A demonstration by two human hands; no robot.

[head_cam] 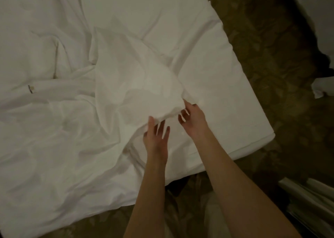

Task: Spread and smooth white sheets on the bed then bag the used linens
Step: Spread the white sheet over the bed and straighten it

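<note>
A white sheet (133,85) lies rumpled across the bed (226,85), and one fold of it is raised into a peak near the middle. My left hand (156,136) holds the lifted edge of that fold, thumb on top and fingers stretched out below it. My right hand (194,115) is just to the right and pinches the same edge, with its thumb at the hem and its fingers curled underneath. The bed's right part near the corner (267,134) lies flat and smooth, while the left part is heavily creased.
Dark patterned carpet (271,56) surrounds the bed on the right and in front. A white cloth item (322,88) lies at the right edge. Pale folded material (307,194) sits at the bottom right. A small label (30,89) shows on the left linens.
</note>
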